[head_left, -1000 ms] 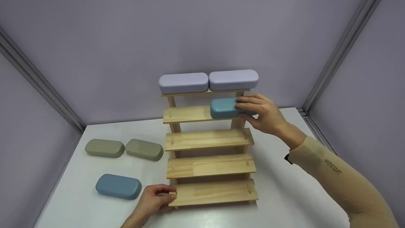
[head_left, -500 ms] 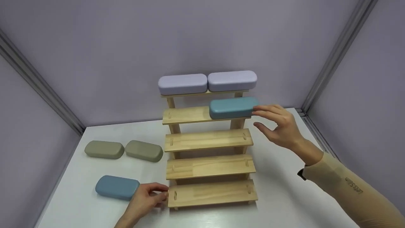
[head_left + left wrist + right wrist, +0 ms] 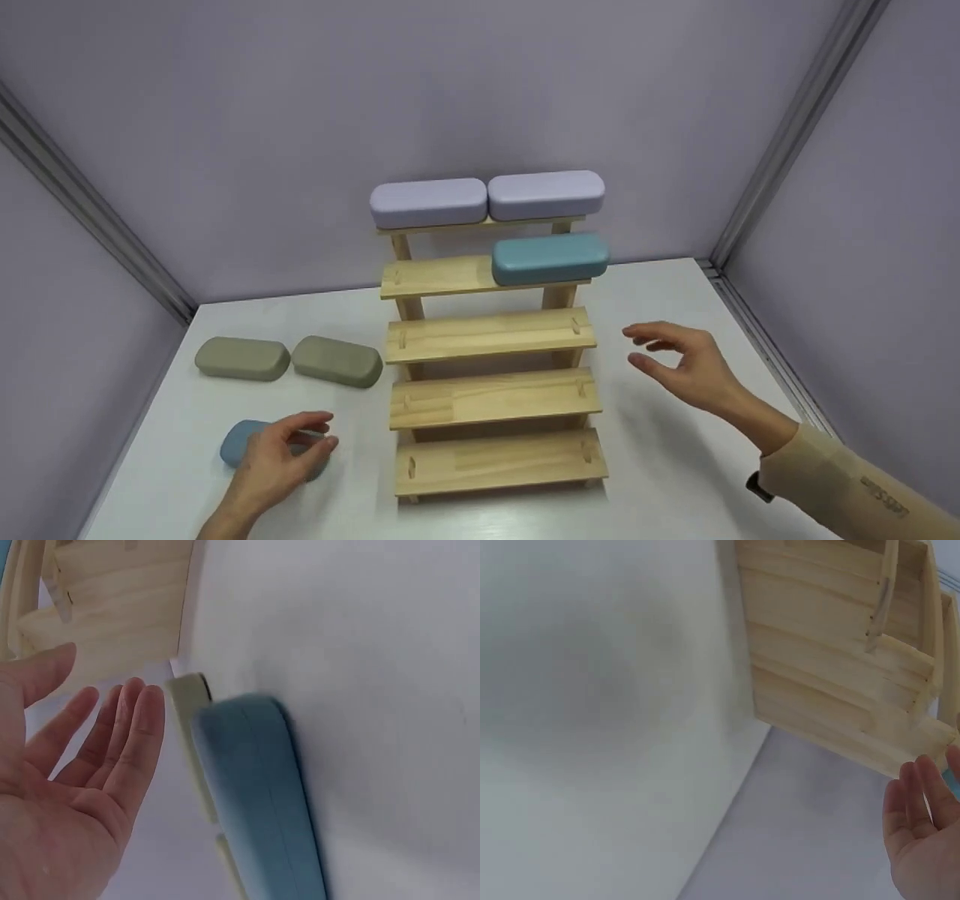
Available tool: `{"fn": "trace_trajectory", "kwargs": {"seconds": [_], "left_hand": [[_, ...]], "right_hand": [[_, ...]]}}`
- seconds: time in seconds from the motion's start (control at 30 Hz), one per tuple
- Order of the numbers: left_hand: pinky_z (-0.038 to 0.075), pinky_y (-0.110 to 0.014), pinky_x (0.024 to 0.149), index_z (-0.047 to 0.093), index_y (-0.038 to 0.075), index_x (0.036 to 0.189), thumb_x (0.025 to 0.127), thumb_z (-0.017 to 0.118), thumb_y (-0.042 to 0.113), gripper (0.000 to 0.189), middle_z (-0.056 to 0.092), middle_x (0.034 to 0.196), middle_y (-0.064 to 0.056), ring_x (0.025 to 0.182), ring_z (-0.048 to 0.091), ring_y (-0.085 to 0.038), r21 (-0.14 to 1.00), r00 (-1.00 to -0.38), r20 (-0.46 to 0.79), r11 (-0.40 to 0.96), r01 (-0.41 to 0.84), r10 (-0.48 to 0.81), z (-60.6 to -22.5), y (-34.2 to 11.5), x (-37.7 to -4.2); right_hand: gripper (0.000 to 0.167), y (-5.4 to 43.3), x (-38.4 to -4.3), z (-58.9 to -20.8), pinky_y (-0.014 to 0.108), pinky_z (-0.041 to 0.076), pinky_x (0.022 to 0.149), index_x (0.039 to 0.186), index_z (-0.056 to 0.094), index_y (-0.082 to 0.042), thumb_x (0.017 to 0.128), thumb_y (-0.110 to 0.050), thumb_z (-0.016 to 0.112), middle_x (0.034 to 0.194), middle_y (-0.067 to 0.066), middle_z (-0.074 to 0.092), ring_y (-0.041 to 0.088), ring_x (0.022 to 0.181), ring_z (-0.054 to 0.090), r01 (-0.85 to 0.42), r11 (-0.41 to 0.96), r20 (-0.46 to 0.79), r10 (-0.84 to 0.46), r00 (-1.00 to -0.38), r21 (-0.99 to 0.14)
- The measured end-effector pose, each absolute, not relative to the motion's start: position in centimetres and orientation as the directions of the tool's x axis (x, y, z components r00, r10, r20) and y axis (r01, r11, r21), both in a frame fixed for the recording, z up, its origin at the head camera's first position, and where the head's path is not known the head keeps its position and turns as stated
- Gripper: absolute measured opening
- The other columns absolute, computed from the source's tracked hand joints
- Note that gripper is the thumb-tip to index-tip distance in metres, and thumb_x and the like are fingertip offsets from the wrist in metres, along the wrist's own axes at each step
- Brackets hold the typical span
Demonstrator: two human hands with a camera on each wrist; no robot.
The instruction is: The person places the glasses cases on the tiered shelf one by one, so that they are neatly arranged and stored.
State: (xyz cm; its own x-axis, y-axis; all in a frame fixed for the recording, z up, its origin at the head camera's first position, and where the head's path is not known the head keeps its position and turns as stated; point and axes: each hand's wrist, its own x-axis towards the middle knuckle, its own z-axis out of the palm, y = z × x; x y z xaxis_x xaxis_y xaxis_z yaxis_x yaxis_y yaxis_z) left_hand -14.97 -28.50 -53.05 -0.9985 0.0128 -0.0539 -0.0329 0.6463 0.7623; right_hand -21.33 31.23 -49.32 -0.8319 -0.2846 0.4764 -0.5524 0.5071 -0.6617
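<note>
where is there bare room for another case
Bare: the second shelf left of the teal case, the three lower shelves, and the table right of the rack. Crowded: the top shelf (two lilac cases) and left of the rack (two green cases, a blue case).

- Table (image 3: 652, 472): white, flat top; carries the rack and three cases.
- Rack (image 3: 495, 394): pale wood, stepped, five shelves; stands upright on the table.
- Rack, top shelf (image 3: 489, 223): two lilac cases (image 3: 429, 203), lying lengthwise in a row, just beside each other.
- Rack, second shelf from top (image 3: 442, 276): teal case (image 3: 551, 259) on the right half, its right end reaching past the board.
- Table, left of rack: two green cases (image 3: 242, 358), nearly end to end, the right one angled and near the rack.
- Table, left of rack's lowest shelf: blue case (image 3: 259, 795), partly hidden in the head view.
</note>
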Motion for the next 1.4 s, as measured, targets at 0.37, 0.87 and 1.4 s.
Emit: {"fn": "trace_trajectory", "kwargs": {"seconds": [0.37,0.87,1.4], "left_hand": [[0.059,-0.062,0.110,0.083,0.012,0.128,0.082,0.102,0.022,0.052,0.080,0.138,-0.014,0.132,0.072,-0.046,0.556,-0.978,0.173,0.808,0.196,0.119,-53.9,-34.2,-15.9],[0.038,-0.088,0.119,0.079,0.010,0.137,0.068,0.109,0.025,0.077,0.064,0.159,-0.027,0.154,0.041,-0.066,0.557,-0.989,-0.024,0.823,0.111,0.149,-55.6,-37.1,-15.9],[0.033,-0.086,0.124,0.080,0.010,0.139,0.071,0.106,0.019,0.074,0.061,0.161,-0.029,0.156,0.037,-0.065,0.529,-0.991,-0.055,0.845,0.078,0.126,-56.3,-37.7,-16.0]], "right_hand": [[0.042,31.5,-18.3,-53.7,0.021,0.062,0.097,0.142,0.072,0.001,0.106,-0.017,0.079,0.144,0.030,0.073,0.007,0.114,0.077,-0.154,0.436,-0.018,-0.365,-0.931,-0.887],[0.055,29.0,-14.9,-56.6,0.033,0.069,0.097,0.152,0.061,0.008,0.105,-0.014,0.078,0.143,0.010,0.076,0.011,0.114,0.079,0.280,0.150,-0.317,-0.411,-0.855,-0.948],[0.055,27.1,-13.9,-57.3,0.030,0.069,0.085,0.147,0.064,0.008,0.098,-0.010,0.082,0.126,-0.007,0.080,0.007,0.102,0.077,0.316,0.123,-0.339,-0.343,-0.876,-0.941]]}}
